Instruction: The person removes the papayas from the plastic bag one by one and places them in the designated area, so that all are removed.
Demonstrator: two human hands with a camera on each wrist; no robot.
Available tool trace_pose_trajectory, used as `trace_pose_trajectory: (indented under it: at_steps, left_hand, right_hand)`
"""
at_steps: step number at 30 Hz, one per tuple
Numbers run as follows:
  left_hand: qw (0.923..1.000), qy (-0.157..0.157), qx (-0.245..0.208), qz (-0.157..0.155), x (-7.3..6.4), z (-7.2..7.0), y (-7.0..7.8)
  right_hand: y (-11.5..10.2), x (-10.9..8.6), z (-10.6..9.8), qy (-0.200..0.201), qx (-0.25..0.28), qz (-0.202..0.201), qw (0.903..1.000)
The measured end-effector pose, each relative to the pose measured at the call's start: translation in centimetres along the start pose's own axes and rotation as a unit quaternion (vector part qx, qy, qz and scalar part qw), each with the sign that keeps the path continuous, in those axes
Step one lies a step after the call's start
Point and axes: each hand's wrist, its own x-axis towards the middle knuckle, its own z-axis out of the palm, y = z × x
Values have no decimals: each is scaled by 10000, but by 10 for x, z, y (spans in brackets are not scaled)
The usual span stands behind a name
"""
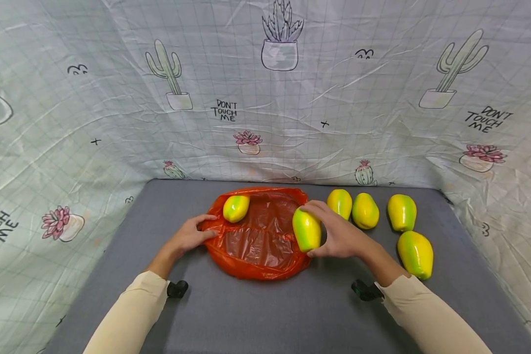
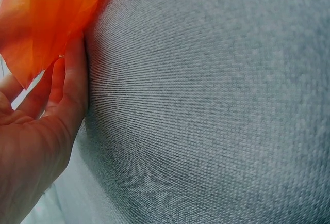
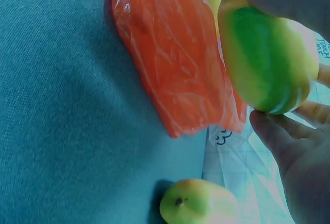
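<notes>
My right hand (image 1: 338,233) grips a yellow-green mango (image 1: 307,230) above the right rim of a red plastic bag (image 1: 258,270). In the right wrist view the thumb and fingertips clasp the held mango (image 3: 268,53) at its ends. The bag lies wide open on the table, and another mango (image 1: 236,209) rests inside it at the back left. My left hand (image 1: 192,235) holds the bag's left rim. In the left wrist view the orange-red plastic (image 2: 56,17) partly hides the fingers of that hand.
To the right of the bag, several more mangoes lie on the grey table (image 1: 265,314): two at the back (image 1: 339,202), one farther right (image 1: 401,212) and one nearer (image 1: 416,254). A patterned cloth (image 1: 265,98) hangs behind and along the sides.
</notes>
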Motion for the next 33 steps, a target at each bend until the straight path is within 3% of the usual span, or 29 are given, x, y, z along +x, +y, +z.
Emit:
trace_pose_trajectory:
  at_steps: [13,33]
  left_hand:
    - [9998,-42,-158,113,-1,0,-1]
    - [9995,36,-156,271,2,0,-4]
  right_hand:
    - [6,-20,-10,62,-291,79,9995]
    - [23,-42,-17,151,-331,96,9993]
